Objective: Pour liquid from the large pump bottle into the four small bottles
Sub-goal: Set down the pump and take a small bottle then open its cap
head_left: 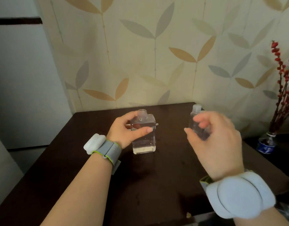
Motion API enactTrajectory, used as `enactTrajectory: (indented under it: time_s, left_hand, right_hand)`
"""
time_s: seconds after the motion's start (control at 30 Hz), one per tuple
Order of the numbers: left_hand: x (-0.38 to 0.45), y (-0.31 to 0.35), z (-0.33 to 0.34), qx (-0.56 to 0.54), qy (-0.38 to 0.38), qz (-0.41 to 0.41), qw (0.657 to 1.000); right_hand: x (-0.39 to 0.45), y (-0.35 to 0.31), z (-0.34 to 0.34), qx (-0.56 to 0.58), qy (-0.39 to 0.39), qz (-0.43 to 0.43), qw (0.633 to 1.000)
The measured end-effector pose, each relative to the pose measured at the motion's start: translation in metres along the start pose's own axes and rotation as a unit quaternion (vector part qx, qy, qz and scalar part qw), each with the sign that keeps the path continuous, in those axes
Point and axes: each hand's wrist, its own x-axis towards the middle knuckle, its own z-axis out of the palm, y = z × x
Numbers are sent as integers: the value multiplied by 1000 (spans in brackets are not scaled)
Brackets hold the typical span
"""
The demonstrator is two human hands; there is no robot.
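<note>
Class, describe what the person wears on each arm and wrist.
Both forearms are bare, no sleeves. The left wrist carries a grey fabric strap edged in lime green with a white rounded block. The right wrist carries a bulky white round puck-shaped device.

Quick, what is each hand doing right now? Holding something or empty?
Left hand: grip closed round the large square bottle, which stands on the table.
Right hand: grip closed on a small clear bottle, held above the table.

Dim, warm indoor light; the dark table point(156, 176) shows only faint sheen. The right hand point(215, 141) is motion-blurred. Wide-angle distortion bends the wall point(140, 54) edges, and the whole picture looks soft.
</note>
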Motion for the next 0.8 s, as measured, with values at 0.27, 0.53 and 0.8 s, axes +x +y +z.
enactTrajectory:
  time_s: [0.27, 0.53, 0.8]
  left_hand:
    - [-5, 10, 2, -8, -2, -20, 1000]
    - [-17, 22, 13, -21, -1, -51, 998]
    - [-25, 26, 16, -3, -33, -78, 996]
  right_hand:
    - [-20, 36, -19, -49, 94, 226, 968]
    - [-24, 54, -15, 12, -63, 344, 937]
    - [-24, 53, -17, -6, -60, 305, 950]
